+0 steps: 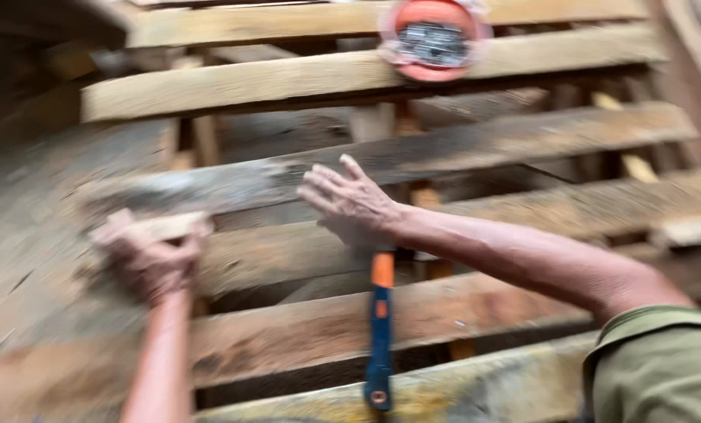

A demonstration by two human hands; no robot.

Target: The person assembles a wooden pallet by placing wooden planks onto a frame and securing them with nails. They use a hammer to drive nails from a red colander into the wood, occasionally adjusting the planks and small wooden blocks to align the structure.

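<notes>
My left hand (148,262) is closed around a small pale block of wood (166,227) at the left, over the slats; the picture is blurred by motion there. My right hand (350,205) lies flat, fingers spread, on a wooden slat (476,149) in the middle. Just under its palm a tool with a blue and orange handle (379,329) lies across the slats, pointing toward me; its head is hidden beneath the hand. The hand does not seem to grip the tool.
Rough wooden slats (303,78) run side by side with dark gaps between them. A round orange tape measure (433,39) rests on a far slat. A wide worn plank (29,235) is at the left.
</notes>
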